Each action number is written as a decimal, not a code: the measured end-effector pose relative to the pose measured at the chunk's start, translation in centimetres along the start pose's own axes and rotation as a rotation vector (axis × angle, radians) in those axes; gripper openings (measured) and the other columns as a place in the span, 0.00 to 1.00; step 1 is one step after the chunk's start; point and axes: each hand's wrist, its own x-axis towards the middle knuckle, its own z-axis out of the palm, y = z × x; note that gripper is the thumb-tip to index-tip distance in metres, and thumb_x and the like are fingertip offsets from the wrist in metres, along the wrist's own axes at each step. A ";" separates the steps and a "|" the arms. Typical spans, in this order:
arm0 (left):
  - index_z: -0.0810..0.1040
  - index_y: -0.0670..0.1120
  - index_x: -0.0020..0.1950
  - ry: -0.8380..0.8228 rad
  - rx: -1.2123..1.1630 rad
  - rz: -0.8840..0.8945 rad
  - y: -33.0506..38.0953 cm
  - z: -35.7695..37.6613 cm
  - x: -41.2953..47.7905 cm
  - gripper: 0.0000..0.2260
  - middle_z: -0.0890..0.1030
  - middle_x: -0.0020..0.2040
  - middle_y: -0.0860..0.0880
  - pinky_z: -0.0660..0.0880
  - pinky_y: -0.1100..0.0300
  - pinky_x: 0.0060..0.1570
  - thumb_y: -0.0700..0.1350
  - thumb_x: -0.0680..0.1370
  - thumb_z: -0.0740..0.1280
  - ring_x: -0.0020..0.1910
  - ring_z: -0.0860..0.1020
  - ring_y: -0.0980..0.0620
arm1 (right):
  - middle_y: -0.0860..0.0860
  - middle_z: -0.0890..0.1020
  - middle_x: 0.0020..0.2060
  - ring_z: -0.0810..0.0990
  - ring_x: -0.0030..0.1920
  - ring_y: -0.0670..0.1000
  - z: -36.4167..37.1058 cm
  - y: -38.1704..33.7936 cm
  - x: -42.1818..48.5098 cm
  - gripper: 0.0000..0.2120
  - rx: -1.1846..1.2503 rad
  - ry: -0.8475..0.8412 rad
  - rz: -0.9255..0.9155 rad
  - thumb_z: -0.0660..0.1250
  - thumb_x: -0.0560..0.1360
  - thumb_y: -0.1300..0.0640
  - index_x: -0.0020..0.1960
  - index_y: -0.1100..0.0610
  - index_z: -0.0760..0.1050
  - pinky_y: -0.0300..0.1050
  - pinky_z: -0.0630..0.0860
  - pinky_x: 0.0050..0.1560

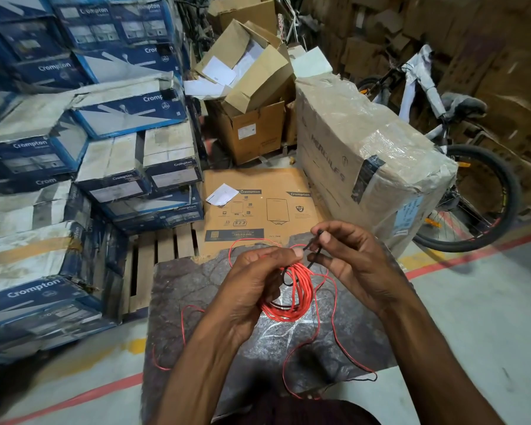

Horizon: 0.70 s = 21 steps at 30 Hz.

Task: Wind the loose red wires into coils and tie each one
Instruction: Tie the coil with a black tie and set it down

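A coil of red wire (pixel 295 297) hangs from my left hand (pixel 252 283), whose fingers are closed around the top of the loops. My right hand (pixel 347 259) pinches a thin black tie (pixel 314 244) between thumb and fingers just right of the coil; the black strand runs down around the loops near the left thumb. Loose red wire (pixel 304 345) trails from the coil down over the grey felt mat (pixel 196 289), ending in a dark tip at the lower right. Another loose red strand (pixel 183 326) lies on the mat at the left.
Stacked blue Crompton boxes (pixel 74 167) fill the left. A flat brown carton (pixel 258 207) lies beyond the mat on a wooden pallet (pixel 154 256). A large wrapped box (pixel 365 154) and a bicycle (pixel 460 191) stand at the right. An open carton (pixel 252 96) sits behind.
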 end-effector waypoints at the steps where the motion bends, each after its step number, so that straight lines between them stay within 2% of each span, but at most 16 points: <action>1: 0.76 0.49 0.28 0.000 -0.004 0.002 0.0 0.0 0.0 0.12 0.65 0.26 0.54 0.54 0.61 0.26 0.49 0.66 0.77 0.26 0.58 0.57 | 0.52 0.85 0.38 0.84 0.42 0.47 0.0 0.0 0.0 0.19 -0.002 0.004 0.002 0.84 0.62 0.45 0.47 0.54 0.87 0.44 0.82 0.51; 6: 0.78 0.49 0.33 0.005 -0.023 0.011 0.0 0.2 0.0 0.11 0.66 0.28 0.52 0.52 0.55 0.31 0.53 0.63 0.78 0.28 0.58 0.55 | 0.52 0.84 0.38 0.83 0.42 0.47 -0.2 0.2 -0.1 0.20 0.011 0.020 0.011 0.84 0.62 0.45 0.48 0.54 0.87 0.43 0.82 0.49; 11: 0.79 0.48 0.32 -0.013 -0.032 0.007 0.3 0.7 -0.1 0.08 0.69 0.25 0.55 0.56 0.64 0.25 0.46 0.66 0.77 0.24 0.62 0.58 | 0.52 0.83 0.37 0.83 0.41 0.47 -0.1 0.4 -0.1 0.20 0.061 0.022 0.020 0.84 0.62 0.45 0.48 0.54 0.87 0.43 0.81 0.46; 13: 0.80 0.48 0.32 -0.005 -0.026 0.010 0.3 0.9 -0.1 0.07 0.69 0.24 0.55 0.56 0.63 0.25 0.48 0.66 0.75 0.24 0.61 0.58 | 0.51 0.84 0.38 0.83 0.41 0.46 0.0 0.3 -0.1 0.19 0.057 0.021 0.022 0.84 0.62 0.45 0.49 0.54 0.87 0.42 0.81 0.45; 17: 0.84 0.48 0.35 0.005 -0.008 0.019 0.3 0.9 -0.1 0.06 0.72 0.27 0.54 0.57 0.61 0.28 0.48 0.65 0.78 0.26 0.63 0.58 | 0.50 0.83 0.39 0.82 0.42 0.45 -0.1 0.3 -0.1 0.19 0.056 0.033 0.025 0.83 0.63 0.46 0.50 0.54 0.87 0.41 0.81 0.47; 21: 0.84 0.48 0.36 0.012 -0.027 0.020 0.4 0.9 -0.1 0.06 0.73 0.27 0.53 0.59 0.63 0.27 0.49 0.64 0.75 0.25 0.65 0.58 | 0.50 0.84 0.40 0.82 0.43 0.46 -0.2 0.3 -0.1 0.21 0.012 0.048 0.028 0.84 0.63 0.44 0.51 0.53 0.87 0.41 0.81 0.48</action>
